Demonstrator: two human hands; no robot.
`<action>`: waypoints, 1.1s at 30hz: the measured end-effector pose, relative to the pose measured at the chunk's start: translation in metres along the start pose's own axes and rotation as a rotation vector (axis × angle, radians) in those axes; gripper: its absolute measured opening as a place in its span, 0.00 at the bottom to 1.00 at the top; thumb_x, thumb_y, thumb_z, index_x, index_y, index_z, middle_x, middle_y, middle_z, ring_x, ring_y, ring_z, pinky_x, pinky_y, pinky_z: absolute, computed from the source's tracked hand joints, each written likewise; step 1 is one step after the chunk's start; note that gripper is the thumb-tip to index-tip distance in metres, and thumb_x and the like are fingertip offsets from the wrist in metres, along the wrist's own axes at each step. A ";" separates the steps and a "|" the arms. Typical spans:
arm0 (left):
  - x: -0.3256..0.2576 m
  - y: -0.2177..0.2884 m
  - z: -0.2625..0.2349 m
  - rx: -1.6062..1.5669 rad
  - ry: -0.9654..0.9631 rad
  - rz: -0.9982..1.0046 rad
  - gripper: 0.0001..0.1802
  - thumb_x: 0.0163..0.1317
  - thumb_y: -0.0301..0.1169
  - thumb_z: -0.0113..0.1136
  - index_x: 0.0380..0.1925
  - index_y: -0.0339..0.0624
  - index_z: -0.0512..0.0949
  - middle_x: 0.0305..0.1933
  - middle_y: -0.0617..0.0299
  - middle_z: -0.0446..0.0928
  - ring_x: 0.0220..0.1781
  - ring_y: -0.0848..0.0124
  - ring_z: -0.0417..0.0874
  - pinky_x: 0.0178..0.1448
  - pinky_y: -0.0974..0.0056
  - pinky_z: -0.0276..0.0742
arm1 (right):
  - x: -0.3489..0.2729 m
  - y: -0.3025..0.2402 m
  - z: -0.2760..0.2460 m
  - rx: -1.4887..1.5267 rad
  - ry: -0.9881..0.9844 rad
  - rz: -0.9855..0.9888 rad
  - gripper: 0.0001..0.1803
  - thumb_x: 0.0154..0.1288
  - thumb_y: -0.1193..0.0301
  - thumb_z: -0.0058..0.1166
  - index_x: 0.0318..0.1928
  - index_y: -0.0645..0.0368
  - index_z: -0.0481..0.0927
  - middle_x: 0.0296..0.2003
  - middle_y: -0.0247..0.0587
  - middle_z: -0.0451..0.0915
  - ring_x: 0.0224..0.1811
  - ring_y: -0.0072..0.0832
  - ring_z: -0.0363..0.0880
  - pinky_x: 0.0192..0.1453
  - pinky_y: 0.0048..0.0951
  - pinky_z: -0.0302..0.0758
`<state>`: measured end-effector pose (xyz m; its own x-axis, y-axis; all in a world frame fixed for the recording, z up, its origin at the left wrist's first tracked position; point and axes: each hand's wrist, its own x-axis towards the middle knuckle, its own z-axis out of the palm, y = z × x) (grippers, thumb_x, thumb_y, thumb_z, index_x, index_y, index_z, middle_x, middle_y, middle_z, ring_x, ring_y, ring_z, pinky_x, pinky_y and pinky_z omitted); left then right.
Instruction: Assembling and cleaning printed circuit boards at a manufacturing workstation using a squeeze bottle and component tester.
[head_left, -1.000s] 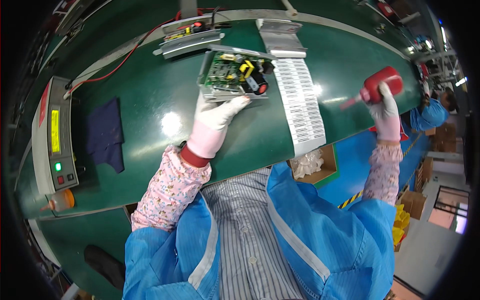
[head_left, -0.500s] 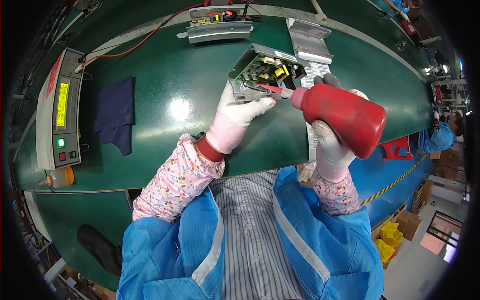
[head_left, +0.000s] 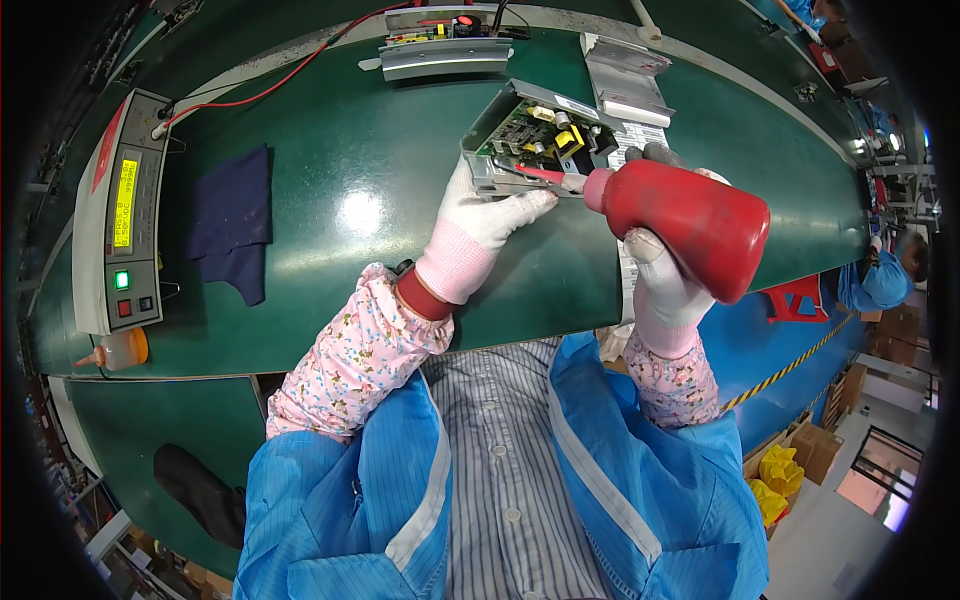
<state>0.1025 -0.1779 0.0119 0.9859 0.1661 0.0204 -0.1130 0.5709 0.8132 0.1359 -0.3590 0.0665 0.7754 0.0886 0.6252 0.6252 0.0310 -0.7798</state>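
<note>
Bottle (head_left: 690, 228), rounded, smudged red plastic

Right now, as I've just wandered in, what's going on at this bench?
A person is working over a green bench in white gloves. The left hand holds a circuit board in a metal housing, tilted. The right hand grips a red squeeze bottle, its thin nozzle pointed into the housing; whether it touches the board I can't tell. A folded dark blue cloth lies to the left.
</note>
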 end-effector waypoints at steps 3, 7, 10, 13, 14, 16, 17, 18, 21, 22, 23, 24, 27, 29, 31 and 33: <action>0.000 0.001 0.001 -0.004 -0.005 -0.004 0.19 0.62 0.15 0.63 0.54 0.31 0.77 0.48 0.52 0.85 0.47 0.67 0.87 0.54 0.69 0.83 | 0.000 -0.003 0.004 0.006 -0.013 -0.006 0.40 0.45 0.75 0.79 0.61 0.57 0.76 0.53 0.44 0.81 0.52 0.38 0.83 0.56 0.37 0.83; 0.000 0.003 0.003 -0.008 -0.010 -0.012 0.19 0.62 0.15 0.63 0.54 0.31 0.77 0.48 0.53 0.85 0.47 0.68 0.87 0.54 0.69 0.83 | 0.001 -0.001 0.003 -0.013 -0.026 -0.018 0.39 0.45 0.76 0.79 0.61 0.57 0.76 0.53 0.44 0.82 0.52 0.38 0.83 0.56 0.37 0.83; 0.001 0.005 0.003 -0.005 -0.015 -0.019 0.19 0.62 0.15 0.63 0.54 0.31 0.77 0.49 0.54 0.85 0.47 0.68 0.87 0.55 0.68 0.83 | 0.003 0.004 -0.001 -0.089 -0.028 -0.039 0.39 0.45 0.76 0.79 0.61 0.58 0.76 0.51 0.44 0.82 0.51 0.37 0.84 0.57 0.38 0.82; 0.000 0.004 0.002 0.007 -0.005 -0.016 0.20 0.62 0.15 0.63 0.55 0.31 0.77 0.49 0.54 0.85 0.46 0.68 0.87 0.55 0.68 0.83 | -0.001 0.001 -0.001 -0.036 -0.032 -0.013 0.38 0.47 0.76 0.78 0.61 0.59 0.76 0.52 0.44 0.82 0.52 0.38 0.83 0.58 0.38 0.81; 0.000 0.004 0.002 0.013 -0.002 -0.015 0.20 0.62 0.15 0.63 0.55 0.31 0.76 0.49 0.54 0.85 0.46 0.68 0.87 0.55 0.68 0.83 | -0.002 -0.001 -0.001 -0.010 -0.032 -0.001 0.37 0.48 0.76 0.77 0.60 0.59 0.76 0.52 0.44 0.82 0.53 0.38 0.83 0.59 0.39 0.81; 0.000 0.004 0.002 0.020 -0.001 -0.015 0.20 0.62 0.16 0.63 0.56 0.32 0.76 0.50 0.54 0.85 0.46 0.68 0.87 0.56 0.68 0.82 | -0.002 -0.003 0.002 0.014 -0.029 0.011 0.36 0.48 0.75 0.77 0.60 0.60 0.76 0.52 0.45 0.82 0.53 0.38 0.83 0.59 0.39 0.81; 0.000 0.004 0.002 0.025 -0.011 -0.016 0.21 0.62 0.16 0.63 0.56 0.32 0.76 0.50 0.54 0.85 0.46 0.68 0.87 0.56 0.68 0.82 | -0.001 -0.005 0.004 0.162 0.028 0.120 0.36 0.50 0.75 0.76 0.61 0.60 0.75 0.53 0.45 0.81 0.54 0.39 0.82 0.60 0.40 0.80; -0.001 0.005 0.003 0.031 -0.020 -0.016 0.21 0.62 0.15 0.64 0.56 0.32 0.76 0.50 0.54 0.85 0.47 0.68 0.87 0.55 0.69 0.82 | 0.001 -0.006 0.007 0.311 0.085 0.227 0.35 0.51 0.74 0.75 0.61 0.60 0.75 0.54 0.46 0.81 0.55 0.40 0.82 0.62 0.41 0.80; -0.001 0.006 0.004 0.041 -0.039 -0.017 0.22 0.62 0.15 0.64 0.57 0.32 0.75 0.50 0.54 0.85 0.47 0.69 0.87 0.55 0.69 0.82 | 0.018 -0.012 0.008 0.839 0.285 0.482 0.35 0.58 0.73 0.69 0.64 0.62 0.69 0.60 0.52 0.75 0.61 0.47 0.78 0.70 0.47 0.75; 0.000 0.006 0.004 0.033 -0.039 -0.014 0.23 0.62 0.16 0.64 0.58 0.33 0.74 0.51 0.53 0.84 0.47 0.68 0.86 0.55 0.68 0.83 | 0.028 -0.016 0.001 1.070 0.371 0.519 0.36 0.61 0.74 0.65 0.67 0.63 0.63 0.64 0.56 0.71 0.65 0.53 0.74 0.77 0.51 0.71; 0.002 0.006 0.006 0.023 -0.045 -0.014 0.25 0.62 0.16 0.64 0.59 0.34 0.72 0.51 0.53 0.83 0.47 0.68 0.86 0.54 0.67 0.83 | 0.036 -0.023 -0.012 1.065 0.377 0.513 0.36 0.61 0.74 0.65 0.67 0.63 0.63 0.64 0.56 0.71 0.65 0.53 0.74 0.77 0.51 0.71; 0.003 0.005 0.005 0.014 -0.043 -0.011 0.26 0.62 0.16 0.65 0.61 0.34 0.71 0.51 0.52 0.82 0.48 0.67 0.85 0.53 0.66 0.84 | 0.042 -0.029 -0.024 1.493 0.329 0.613 0.36 0.62 0.74 0.65 0.67 0.63 0.62 0.65 0.57 0.69 0.65 0.53 0.73 0.79 0.52 0.68; 0.003 0.008 0.004 -0.090 -0.020 -0.036 0.27 0.63 0.17 0.65 0.62 0.35 0.69 0.51 0.51 0.82 0.48 0.66 0.85 0.52 0.64 0.84 | 0.035 -0.033 -0.042 1.762 0.269 0.674 0.36 0.61 0.74 0.65 0.67 0.63 0.62 0.66 0.58 0.67 0.66 0.53 0.73 0.80 0.53 0.66; 0.003 0.011 0.006 -0.293 0.002 -0.107 0.25 0.65 0.19 0.64 0.61 0.35 0.70 0.51 0.51 0.82 0.48 0.65 0.85 0.52 0.63 0.85 | 0.020 -0.035 -0.053 1.420 0.291 0.594 0.36 0.60 0.75 0.66 0.67 0.62 0.64 0.65 0.57 0.69 0.67 0.52 0.73 0.77 0.52 0.69; 0.003 0.011 0.006 -0.397 0.006 -0.152 0.24 0.65 0.20 0.64 0.61 0.34 0.70 0.51 0.50 0.82 0.48 0.64 0.85 0.52 0.62 0.85 | 0.010 -0.030 -0.057 1.242 0.308 0.546 0.36 0.59 0.76 0.66 0.67 0.61 0.64 0.64 0.56 0.70 0.67 0.51 0.72 0.76 0.52 0.71; 0.003 0.010 0.004 -0.373 -0.005 -0.140 0.20 0.68 0.22 0.60 0.59 0.34 0.72 0.51 0.50 0.82 0.48 0.62 0.86 0.55 0.59 0.85 | -0.004 -0.020 -0.046 0.757 0.226 0.378 0.36 0.58 0.78 0.66 0.66 0.59 0.66 0.62 0.54 0.74 0.65 0.49 0.75 0.72 0.50 0.74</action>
<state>0.1053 -0.1749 0.0227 0.9954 0.0628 -0.0718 -0.0140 0.8406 0.5414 0.1246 -0.4057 0.0810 0.9679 0.0299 0.2496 0.1581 0.6994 -0.6970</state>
